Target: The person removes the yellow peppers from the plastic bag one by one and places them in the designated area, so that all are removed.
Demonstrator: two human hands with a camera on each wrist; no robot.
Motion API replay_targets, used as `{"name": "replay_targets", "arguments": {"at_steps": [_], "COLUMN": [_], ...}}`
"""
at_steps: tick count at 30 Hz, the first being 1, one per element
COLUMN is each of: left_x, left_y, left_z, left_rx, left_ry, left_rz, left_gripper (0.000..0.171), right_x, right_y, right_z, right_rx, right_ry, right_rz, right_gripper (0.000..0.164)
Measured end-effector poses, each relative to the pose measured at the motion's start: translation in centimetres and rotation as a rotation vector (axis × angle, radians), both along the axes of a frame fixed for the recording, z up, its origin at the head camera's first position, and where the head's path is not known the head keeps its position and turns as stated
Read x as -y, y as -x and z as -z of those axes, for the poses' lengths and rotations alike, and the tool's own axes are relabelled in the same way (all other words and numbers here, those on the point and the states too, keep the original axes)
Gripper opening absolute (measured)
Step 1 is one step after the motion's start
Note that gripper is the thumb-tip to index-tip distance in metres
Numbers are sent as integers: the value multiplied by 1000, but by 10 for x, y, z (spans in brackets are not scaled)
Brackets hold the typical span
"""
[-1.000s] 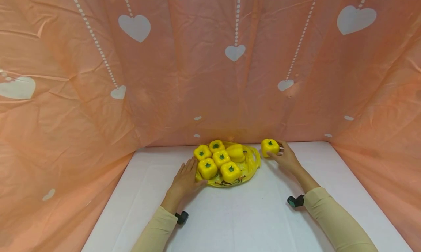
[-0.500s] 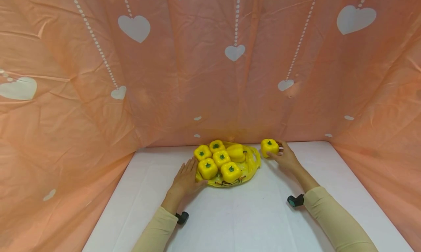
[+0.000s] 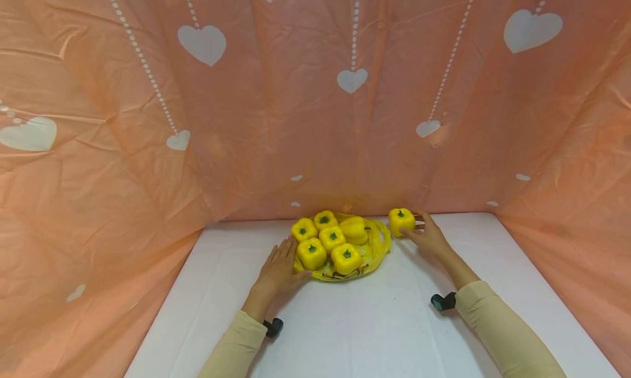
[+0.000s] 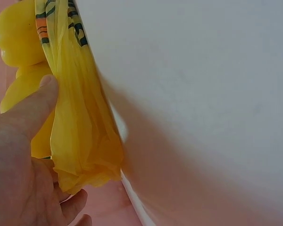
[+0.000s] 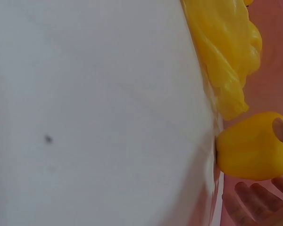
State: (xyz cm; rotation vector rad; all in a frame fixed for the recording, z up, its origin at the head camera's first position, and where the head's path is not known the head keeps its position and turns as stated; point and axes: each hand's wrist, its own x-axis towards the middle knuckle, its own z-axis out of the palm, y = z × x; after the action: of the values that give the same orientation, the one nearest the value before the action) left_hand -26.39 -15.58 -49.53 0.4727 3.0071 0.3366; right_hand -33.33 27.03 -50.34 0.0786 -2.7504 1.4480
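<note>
Several yellow bell peppers (image 3: 332,239) with green stems sit grouped in a yellow plastic bag (image 3: 377,252) at the table's back; one lies on its side. My left hand (image 3: 277,265) rests along their left side, fingers straight, its thumb against the bag's front edge. In the left wrist view that thumb lies by the crumpled bag (image 4: 82,122). To the right of the bag a single bell pepper (image 3: 401,222) stands upright. My right hand (image 3: 430,236) holds it from the right, with the thumb on this bell pepper (image 5: 252,147) in the right wrist view and the fingers on its other side.
A white-covered table (image 3: 355,323) lies under everything. An orange-pink curtain (image 3: 315,120) with white hearts hangs right behind its back edge and along both sides. Black wrist cameras stick out beside each sleeve, such as the right camera (image 3: 442,302).
The single bell pepper by my right hand has shifted slightly to the left, towards the bag. My left hand and the grouped peppers have hardly moved.
</note>
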Motion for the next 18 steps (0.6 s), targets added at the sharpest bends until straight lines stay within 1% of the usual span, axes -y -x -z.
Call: {"name": "replay_targets", "arguments": {"at_steps": [8,13,18], "left_x": [0,0,0], "left_y": [1,1,1], "left_z": [2,2,3], "left_rx": [-9,-4,-4], "left_ry": [-13,-15,-18], "left_rz": [4,1,1], "left_gripper": [100,101,100], "right_x": [1,4,7], "right_y": [-8,-16,-24], "right_z": [-3,-7,-10], "right_rx": [-37,-88,-139], "right_ry": [15,22,1], "right_rz": [-1,-5,0], "right_gripper": [84,81,78]}}
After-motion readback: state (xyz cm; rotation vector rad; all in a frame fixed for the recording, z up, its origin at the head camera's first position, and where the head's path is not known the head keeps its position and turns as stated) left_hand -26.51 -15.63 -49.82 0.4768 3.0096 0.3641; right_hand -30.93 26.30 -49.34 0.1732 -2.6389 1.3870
